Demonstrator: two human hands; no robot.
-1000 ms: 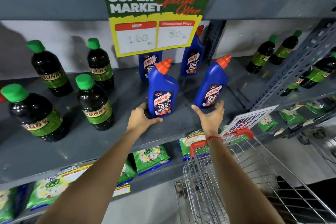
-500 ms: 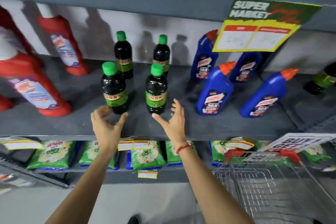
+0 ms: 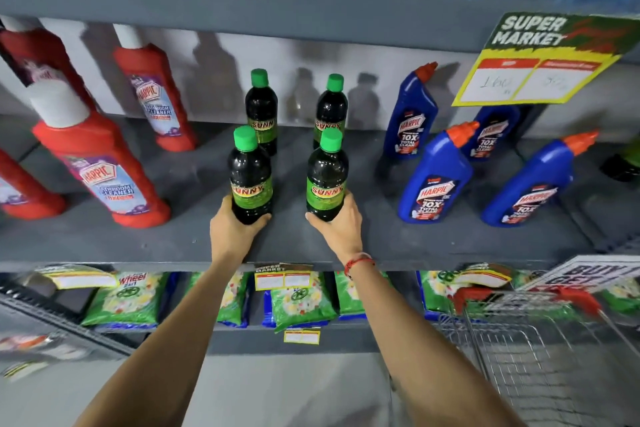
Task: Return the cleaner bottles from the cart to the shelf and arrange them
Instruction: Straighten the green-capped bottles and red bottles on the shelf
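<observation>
Two dark Sunny bottles with green caps stand upright at the front of the grey shelf [image 3: 104, 246]. My left hand [image 3: 232, 236] grips the base of the front left Sunny bottle [image 3: 250, 177]. My right hand [image 3: 341, 229] grips the base of the front right Sunny bottle [image 3: 326, 180]. Two more Sunny bottles [image 3: 261, 111] stand behind them near the wall. Blue Harpic bottles [image 3: 434, 177] with orange caps stand to the right. Red Harpic bathroom cleaner bottles [image 3: 100, 163] stand to the left.
A wire shopping cart [image 3: 540, 343] with red handle grips sits at the lower right. A yellow and green price sign [image 3: 543, 59] hangs from the upper shelf at the right. Green detergent packets [image 3: 128, 302] fill the lower shelf. Clear blue bottles stand on the top shelf.
The view has swung left from the blue Harpic bottles. Both hands moved from the blue bottles to the two front Sunny bottles and closed on their bases.
</observation>
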